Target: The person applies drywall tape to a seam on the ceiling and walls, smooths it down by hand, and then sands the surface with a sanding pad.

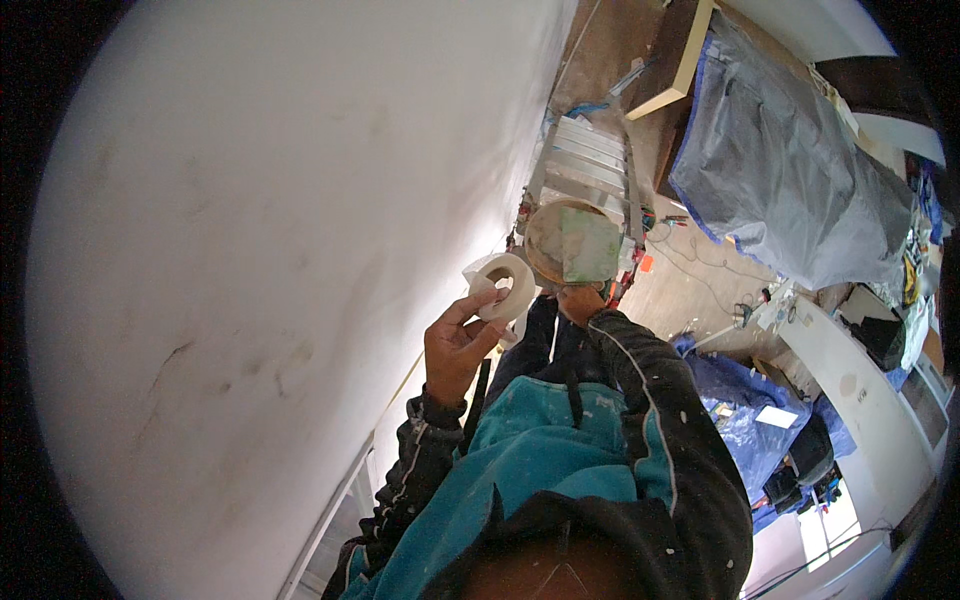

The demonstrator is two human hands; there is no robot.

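White wall (250, 250) fills the far left, bare w/ faint scuffs. Just right of the wall, left hand (458, 345) is raised, fingers (485, 300) curled round a roll of white tape (503, 286); roll sits at the fingertips, above the palm, close to the wall. Further right of the wall, right hand (578, 300) grips the underside of a round board (570, 243) w/ a greenish patch; board is directly above that hand. Behind it, ladder (590, 165). Furthest from the wall, grey tarp (790, 180) over furniture.

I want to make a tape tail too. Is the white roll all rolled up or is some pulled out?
Cannot tell. The white roll looks wound, pinched in the left hand, but its far side is hidden.
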